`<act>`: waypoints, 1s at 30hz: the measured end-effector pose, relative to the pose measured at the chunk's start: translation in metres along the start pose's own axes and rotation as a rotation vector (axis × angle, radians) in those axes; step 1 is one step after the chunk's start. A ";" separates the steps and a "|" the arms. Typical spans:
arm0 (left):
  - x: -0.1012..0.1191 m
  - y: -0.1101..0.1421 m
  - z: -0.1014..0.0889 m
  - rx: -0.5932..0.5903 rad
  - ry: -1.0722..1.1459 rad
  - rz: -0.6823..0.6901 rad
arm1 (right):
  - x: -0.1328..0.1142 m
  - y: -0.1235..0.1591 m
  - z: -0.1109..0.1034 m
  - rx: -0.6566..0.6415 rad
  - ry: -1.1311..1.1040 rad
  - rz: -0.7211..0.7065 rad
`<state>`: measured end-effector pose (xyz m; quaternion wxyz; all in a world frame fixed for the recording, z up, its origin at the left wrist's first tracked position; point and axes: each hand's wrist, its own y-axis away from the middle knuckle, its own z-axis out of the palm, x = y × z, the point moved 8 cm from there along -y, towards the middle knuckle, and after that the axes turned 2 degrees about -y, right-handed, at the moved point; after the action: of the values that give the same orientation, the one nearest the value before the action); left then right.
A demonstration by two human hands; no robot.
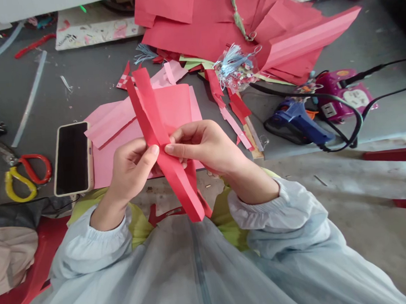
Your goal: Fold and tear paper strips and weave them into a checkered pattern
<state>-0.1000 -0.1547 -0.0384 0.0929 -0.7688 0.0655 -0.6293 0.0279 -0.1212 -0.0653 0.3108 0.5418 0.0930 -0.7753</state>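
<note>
A folded red paper (pixel 177 181) is held tilted over the table's front edge, its long strip running from upper left to lower right. My left hand (pixel 131 168) pinches its left side between thumb and fingers. On the right side, my right hand (pixel 202 145) grips the same paper with thumb and forefinger, close to the left thumb. The fingers behind the paper are partly hidden. Pink paper sheets (pixel 110 164) lie beneath and behind the hands, one with a folded edge.
A phone (pixel 72 159) and scissors (pixel 29 176) lie at left. A blue glue gun (pixel 295 121) and a purple corded device (pixel 346 95) sit at right. Red paper sheets (pixel 189 38) pile up at the back, beside a bag of beads (pixel 237 72). Paper strips (pixel 234 122) reach the front edge.
</note>
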 end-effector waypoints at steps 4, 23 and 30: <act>-0.004 0.001 0.006 -0.098 0.030 -0.038 | 0.000 0.000 -0.003 0.032 0.021 -0.022; -0.025 0.007 0.008 0.072 0.331 -0.217 | 0.011 -0.004 -0.005 0.080 -0.070 -0.125; -0.025 0.006 0.011 0.015 0.381 -0.222 | 0.008 -0.004 -0.006 0.113 -0.051 -0.132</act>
<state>-0.0938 -0.1546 -0.0655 0.0149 -0.6376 -0.0081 -0.7702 0.0290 -0.1185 -0.0757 0.2301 0.5315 0.0766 -0.8116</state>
